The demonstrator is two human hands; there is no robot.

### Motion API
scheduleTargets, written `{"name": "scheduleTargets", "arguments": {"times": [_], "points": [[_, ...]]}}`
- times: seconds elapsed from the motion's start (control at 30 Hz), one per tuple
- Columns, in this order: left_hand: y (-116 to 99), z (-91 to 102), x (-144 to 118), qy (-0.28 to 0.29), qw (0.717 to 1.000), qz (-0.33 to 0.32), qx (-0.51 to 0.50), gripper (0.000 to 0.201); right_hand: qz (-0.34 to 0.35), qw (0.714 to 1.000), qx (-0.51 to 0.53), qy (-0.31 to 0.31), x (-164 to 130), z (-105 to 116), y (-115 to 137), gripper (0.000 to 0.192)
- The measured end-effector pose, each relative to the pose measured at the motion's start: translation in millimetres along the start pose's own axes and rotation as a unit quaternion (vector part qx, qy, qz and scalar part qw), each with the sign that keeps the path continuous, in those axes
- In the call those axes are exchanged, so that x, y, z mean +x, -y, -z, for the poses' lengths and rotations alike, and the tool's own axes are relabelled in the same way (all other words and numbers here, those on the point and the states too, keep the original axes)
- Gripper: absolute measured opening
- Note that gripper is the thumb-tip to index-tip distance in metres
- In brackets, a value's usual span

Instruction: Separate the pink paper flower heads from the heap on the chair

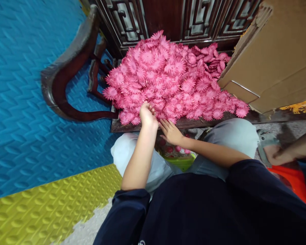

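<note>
A large heap of pink artificial flower heads (165,78) lies on a dark wooden bench seat (132,127) in front of me. My left hand (148,114) is at the heap's front edge, wrist turned up and fingers curled in. Whatever those fingers hold, if anything, is hidden. Just to its right, my right hand (172,132) reaches over the seat's front edge with fingers stretched out. Its fingertips are beside the nearest flowers, and I see nothing in its grasp. Several more pink flower pieces (178,149) show below, between my knees.
A curved wooden armrest (56,85) bounds the seat on the left, and a carved backrest (163,20) stands behind. On the right a large cardboard box (277,58) leans over the heap. A yellow-green container (180,162) sits between my legs. Another person's foot (275,153) is at right.
</note>
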State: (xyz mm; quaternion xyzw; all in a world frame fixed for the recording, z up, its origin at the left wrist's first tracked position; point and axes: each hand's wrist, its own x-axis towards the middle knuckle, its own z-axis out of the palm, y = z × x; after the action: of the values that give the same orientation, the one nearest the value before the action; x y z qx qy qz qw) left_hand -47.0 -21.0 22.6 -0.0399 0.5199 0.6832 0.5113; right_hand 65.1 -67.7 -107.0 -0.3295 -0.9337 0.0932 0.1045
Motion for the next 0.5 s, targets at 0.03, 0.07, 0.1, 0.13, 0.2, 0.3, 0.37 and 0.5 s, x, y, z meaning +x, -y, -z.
{"name": "scheduleTargets", "arguments": {"times": [0.03,0.07,0.1,0.13,0.2,0.3,0.37,0.5], "points": [[-1.1,1.1,0.6,-0.001,1.0,0.001,-0.002,0.014,0.0,1.0,0.0,-0.001,3.9,-0.2,-1.8,0.063],[-2.0,2.4,1.0,-0.001,1.0,0.001,-0.004,0.015,0.0,1.0,0.001,-0.003,7.9,-0.1,-4.1,0.064],[-2.8,3.7,1.4,0.002,1.0,0.002,-0.007,0.015,-0.001,1.0,0.002,-0.005,11.8,0.0,-6.8,0.064],[-3.4,5.1,1.4,0.007,1.0,0.002,-0.008,0.015,-0.004,1.0,0.004,-0.009,15.3,0.2,-9.5,0.064],[-4.3,7.8,0.9,0.021,1.0,0.005,-0.009,0.016,-0.01,1.0,0.006,-0.018,20.1,-0.1,-14.0,0.065],[-6.3,11.5,-1.3,0.031,0.999,0.012,-0.005,0.017,-0.002,1.0,-0.001,-0.028,19.5,-2.0,-15.0,0.061],[-8.1,13.6,-2.7,0.028,1.0,0.013,-0.005,0.018,0.009,0.999,-0.011,-0.035,14.6,-3.4,-12.0,0.052],[-10.1,17.4,-3.1,0.018,1.0,0.009,-0.004,0.016,0.022,0.998,-0.032,-0.039,2.8,-5.1,-6.0,0.048]]}}
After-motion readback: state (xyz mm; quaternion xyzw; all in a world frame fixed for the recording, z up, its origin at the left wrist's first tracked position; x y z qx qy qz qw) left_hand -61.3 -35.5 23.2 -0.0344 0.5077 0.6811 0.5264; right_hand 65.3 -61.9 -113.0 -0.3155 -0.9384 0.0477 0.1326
